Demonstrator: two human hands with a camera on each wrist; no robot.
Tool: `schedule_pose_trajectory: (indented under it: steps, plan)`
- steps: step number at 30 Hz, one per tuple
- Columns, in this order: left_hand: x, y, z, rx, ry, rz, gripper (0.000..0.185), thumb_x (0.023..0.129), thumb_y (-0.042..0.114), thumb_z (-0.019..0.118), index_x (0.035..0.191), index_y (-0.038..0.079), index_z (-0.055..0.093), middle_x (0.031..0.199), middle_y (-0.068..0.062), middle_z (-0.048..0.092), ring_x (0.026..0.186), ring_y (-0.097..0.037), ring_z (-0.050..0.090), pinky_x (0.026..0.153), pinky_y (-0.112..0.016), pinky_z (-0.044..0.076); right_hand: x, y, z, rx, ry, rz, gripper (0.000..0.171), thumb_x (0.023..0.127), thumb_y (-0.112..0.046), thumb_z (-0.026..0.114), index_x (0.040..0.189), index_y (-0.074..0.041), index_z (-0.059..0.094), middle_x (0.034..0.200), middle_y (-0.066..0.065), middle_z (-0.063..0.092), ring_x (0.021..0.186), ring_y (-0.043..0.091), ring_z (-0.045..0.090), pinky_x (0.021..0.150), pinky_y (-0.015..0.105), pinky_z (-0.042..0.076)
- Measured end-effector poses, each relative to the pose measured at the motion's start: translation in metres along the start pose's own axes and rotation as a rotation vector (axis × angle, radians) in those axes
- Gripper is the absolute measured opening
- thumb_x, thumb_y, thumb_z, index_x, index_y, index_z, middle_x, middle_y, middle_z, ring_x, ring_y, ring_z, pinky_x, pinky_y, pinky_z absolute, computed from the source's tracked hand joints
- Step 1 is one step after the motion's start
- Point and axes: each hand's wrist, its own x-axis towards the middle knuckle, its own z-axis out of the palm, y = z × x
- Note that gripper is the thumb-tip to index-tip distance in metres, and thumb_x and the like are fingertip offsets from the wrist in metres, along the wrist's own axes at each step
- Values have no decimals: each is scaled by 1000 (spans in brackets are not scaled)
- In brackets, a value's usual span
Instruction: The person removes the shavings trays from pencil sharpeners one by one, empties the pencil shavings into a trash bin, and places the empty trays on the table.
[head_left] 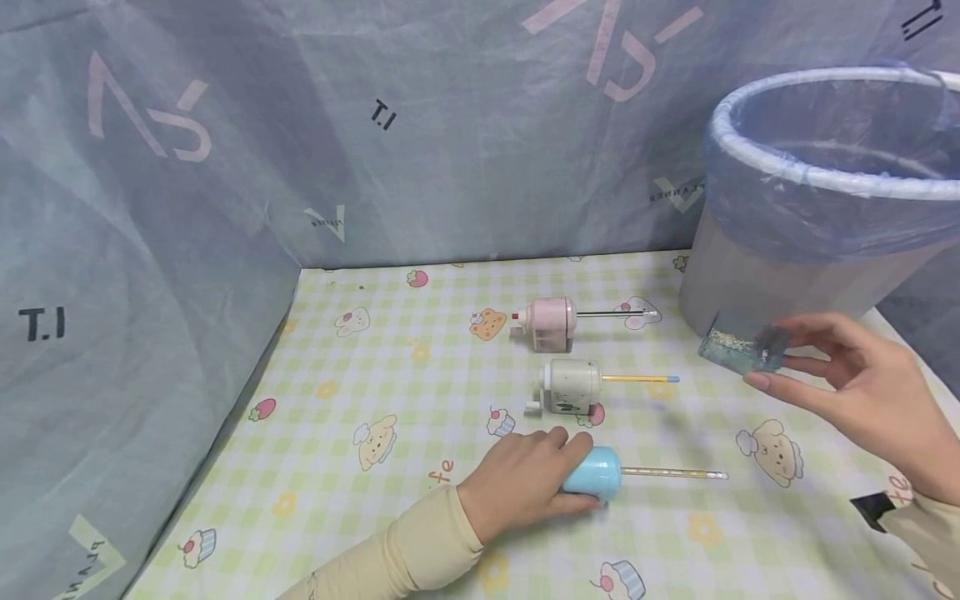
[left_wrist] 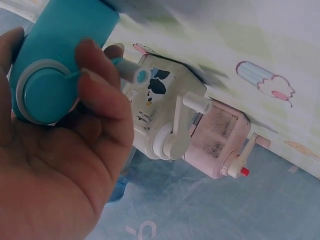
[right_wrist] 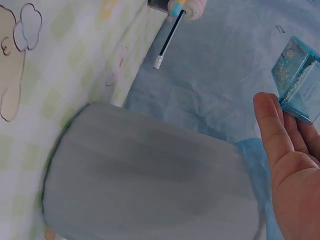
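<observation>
Right hand [head_left: 862,387] pinches tray [head_left: 738,352], out and near bin [head_left: 780,283], shavings [head_left: 729,340] not yet emptied; left hand [head_left: 525,479] grips blue sharpener [head_left: 598,472]; white sharpener [head_left: 573,385] and pink sharpener [head_left: 551,323] stand beyond, untouched, all three with pencils [head_left: 671,473] inserted.

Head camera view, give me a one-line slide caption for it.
The left hand grips a blue pencil sharpener while the right hand holds a translucent tray of shavings near a bag-lined bin.

In the head view we see bright, diffuse light, faint soft shadows on the tablecloth [head_left: 337,492] and a pale sheen on the blue sharpener [head_left: 592,472]. Both wrist views look dimmer to us; the bin [right_wrist: 150,170] appears soft and murky.
</observation>
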Motion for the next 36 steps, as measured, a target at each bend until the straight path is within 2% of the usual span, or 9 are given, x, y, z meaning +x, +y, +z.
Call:
schedule_pose_trajectory:
  steps: [9, 17, 19, 25, 36]
  plan:
    - [0, 1, 1, 12, 10, 3, 50, 90, 64, 78, 109, 20, 64, 78, 8, 56, 57, -4, 45, 47, -19, 30, 5, -9, -6, -44, 50, 32, 73, 84, 21, 78, 144, -18, 59, 136, -18, 54, 120, -8, 54, 99, 6, 40]
    - [1, 2, 2, 34, 24, 19, 52, 90, 66, 78, 109, 20, 64, 79, 8, 56, 58, -5, 47, 47, -19, 30, 12, -9, -13, 9, 88, -95, 70, 81, 31, 72, 139, -6, 62, 138, -11, 58, 124, 2, 55, 101, 10, 42]
    - [1, 2, 2, 48, 26, 24, 52, 90, 67, 77, 109, 20, 65, 79, 8, 56, 59, -6, 48, 48, -19, 30, 14, -9, -15, 16, 100, -99, 70, 81, 30, 72, 138, -9, 62, 137, -12, 58, 122, 2, 54, 100, 10, 42]
    - [2, 2, 3, 75, 39, 38, 53, 89, 69, 76, 110, 21, 66, 79, 8, 57, 60, -8, 52, 48, -20, 32, 18, -10, -21, 6, 115, -107, 71, 80, 31, 72, 140, -6, 62, 137, -11, 59, 119, 4, 54, 99, 10, 42]
    - [2, 2, 3, 46, 26, 33, 53, 90, 68, 77, 110, 21, 65, 78, 8, 58, 60, -7, 49, 49, -20, 33, 24, -18, -24, -14, 137, -56, 71, 87, 25, 70, 141, -19, 60, 138, -16, 56, 118, 1, 51, 99, 8, 40]
